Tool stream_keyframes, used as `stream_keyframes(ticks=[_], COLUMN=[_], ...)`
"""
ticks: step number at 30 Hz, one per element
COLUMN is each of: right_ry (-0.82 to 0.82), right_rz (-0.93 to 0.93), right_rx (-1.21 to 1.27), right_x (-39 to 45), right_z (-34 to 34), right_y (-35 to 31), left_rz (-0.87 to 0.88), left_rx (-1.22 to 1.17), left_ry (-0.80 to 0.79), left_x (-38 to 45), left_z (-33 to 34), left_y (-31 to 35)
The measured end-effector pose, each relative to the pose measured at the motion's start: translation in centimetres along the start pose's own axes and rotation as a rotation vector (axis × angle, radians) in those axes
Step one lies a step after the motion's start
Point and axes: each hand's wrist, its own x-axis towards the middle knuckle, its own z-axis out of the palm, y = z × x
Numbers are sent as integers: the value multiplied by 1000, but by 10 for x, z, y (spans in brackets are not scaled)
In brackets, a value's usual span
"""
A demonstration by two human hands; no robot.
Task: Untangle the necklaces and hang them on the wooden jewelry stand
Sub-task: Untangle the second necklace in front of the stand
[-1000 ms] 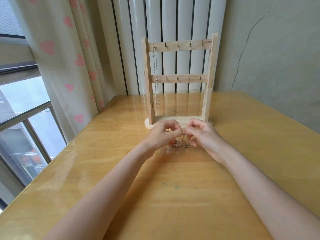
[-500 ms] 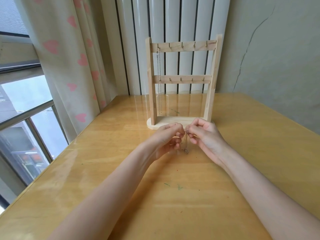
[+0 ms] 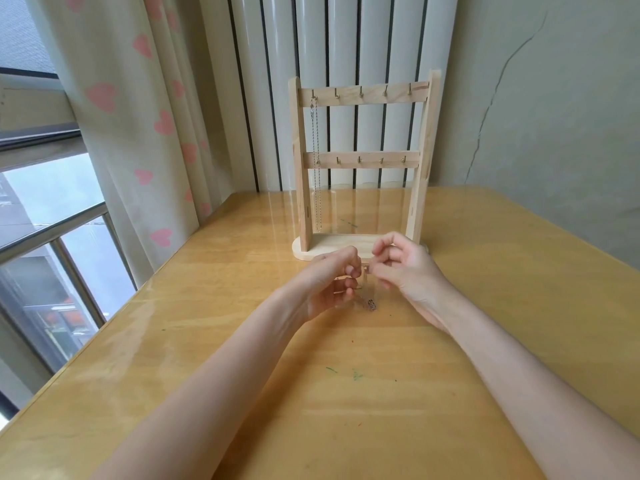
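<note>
The wooden jewelry stand point(image 3: 362, 96) stands upright at the far middle of the table, with two hooked bars. A silver chain necklace point(image 3: 316, 168) hangs from the leftmost top hook. Just in front of the stand's base, my left hand point(image 3: 329, 282) and my right hand point(image 3: 405, 268) meet fingertip to fingertip, both pinching a thin necklace point(image 3: 367, 296). Its small pendant dangles below the fingers, near the tabletop. Most of that chain is hidden by my fingers.
The yellow wooden table point(image 3: 346, 393) has small green marks near its middle. A curtain with pink hearts point(image 3: 131, 116) and a window lie to the left. A white ribbed radiator point(image 3: 346, 39) stands behind the stand, and a cracked wall is to the right.
My hands have lifted the necklace slightly off the table and shifted their fingers along it; the pendant now dangles lower right of my left hand. The view has tilted a little.
</note>
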Motion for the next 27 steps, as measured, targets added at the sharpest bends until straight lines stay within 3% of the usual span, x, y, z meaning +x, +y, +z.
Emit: stream_keyframes(ticks=[4,9,14,20,22,27], right_ry=[80,25,110,103,78,46], right_rz=[23,79,111,161,180,141], right_rx=[222,371,405,410,422,544], right_x=[3,2,4,5,5,5], right_z=[-4,-2,-11,-7,-6,-7], right_y=[0,-4,-3,-2,-2,-5], left_rz=[31,98,67,106,97,58], left_rx=[82,267,-36,-511,-539,-346], left_ry=[-13,-21,49,-20,-30,-19], left_x=[0,-1,1,0,2,6], left_z=[2,7,-5,-8,-8,-7], left_y=[-3,-9,1,7,7,3])
